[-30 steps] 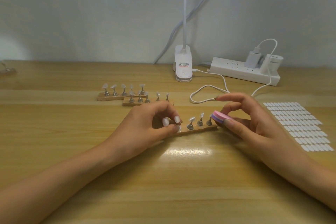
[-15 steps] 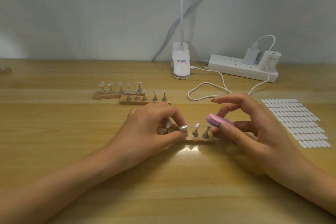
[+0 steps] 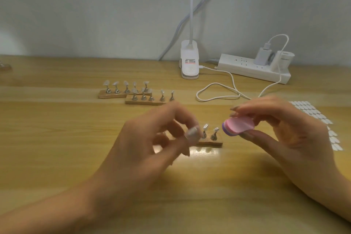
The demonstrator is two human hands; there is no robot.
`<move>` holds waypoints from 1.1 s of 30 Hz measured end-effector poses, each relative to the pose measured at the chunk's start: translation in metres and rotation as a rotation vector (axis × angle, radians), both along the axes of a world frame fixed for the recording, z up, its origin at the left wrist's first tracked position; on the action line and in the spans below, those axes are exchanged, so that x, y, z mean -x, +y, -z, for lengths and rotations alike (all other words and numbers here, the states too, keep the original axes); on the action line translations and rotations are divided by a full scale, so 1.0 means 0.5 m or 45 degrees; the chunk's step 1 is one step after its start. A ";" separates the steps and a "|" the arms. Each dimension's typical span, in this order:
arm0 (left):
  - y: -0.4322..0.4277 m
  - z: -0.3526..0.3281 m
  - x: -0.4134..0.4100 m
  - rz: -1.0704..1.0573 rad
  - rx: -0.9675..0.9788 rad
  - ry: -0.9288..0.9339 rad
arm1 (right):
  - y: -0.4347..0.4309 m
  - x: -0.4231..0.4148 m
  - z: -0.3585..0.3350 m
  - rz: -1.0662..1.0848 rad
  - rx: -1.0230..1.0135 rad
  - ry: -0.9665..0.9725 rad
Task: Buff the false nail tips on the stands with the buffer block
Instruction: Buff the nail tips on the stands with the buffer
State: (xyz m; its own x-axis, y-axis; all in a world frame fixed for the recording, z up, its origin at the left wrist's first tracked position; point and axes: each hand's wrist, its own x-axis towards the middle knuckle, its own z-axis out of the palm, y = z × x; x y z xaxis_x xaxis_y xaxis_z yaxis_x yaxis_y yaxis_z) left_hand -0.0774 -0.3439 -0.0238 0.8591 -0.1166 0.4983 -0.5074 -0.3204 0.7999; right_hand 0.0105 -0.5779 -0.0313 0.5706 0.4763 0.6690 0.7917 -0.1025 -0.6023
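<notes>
Pale grey wall (image 3: 95,5), glossy wooden table (image 3: 57,157), white clip lamp (image 3: 190,66), power strip (image 3: 247,68) against the wall

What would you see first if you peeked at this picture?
First, the pink and purple buffer block, pinched in the right hand just right of centre. Beside it, the blurry left hand covers the left end of a small wooden stand with tiny false nail tips on pegs. Two more stands sit behind, mid-table.

Pink-and-purple buffer block (image 3: 238,126), tilted, just right of clear nail tips (image 3: 205,126) upright on wooden stand (image 3: 210,141)
</notes>
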 end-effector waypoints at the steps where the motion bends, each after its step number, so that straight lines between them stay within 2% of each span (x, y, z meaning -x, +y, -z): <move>1: -0.005 0.001 0.006 0.049 0.100 0.148 | 0.001 0.004 -0.001 -0.030 -0.011 -0.012; 4: -0.009 0.013 0.000 0.121 0.227 0.419 | 0.006 0.016 -0.004 -0.099 -0.022 -0.008; 6: -0.009 0.015 -0.007 0.169 0.261 0.470 | 0.011 0.019 -0.005 -0.105 0.002 -0.018; 16: -0.007 0.024 -0.024 0.207 0.033 0.449 | 0.019 0.015 -0.002 -0.131 0.125 -0.091; 23: -0.007 0.026 -0.021 0.207 0.091 0.491 | 0.023 0.022 -0.004 -0.095 0.207 -0.216; 28: -0.009 0.025 -0.021 0.245 0.053 0.570 | 0.028 0.023 -0.006 -0.065 0.221 -0.205; 33: -0.007 0.023 -0.020 0.231 0.082 0.533 | 0.027 0.027 -0.012 -0.049 0.241 -0.212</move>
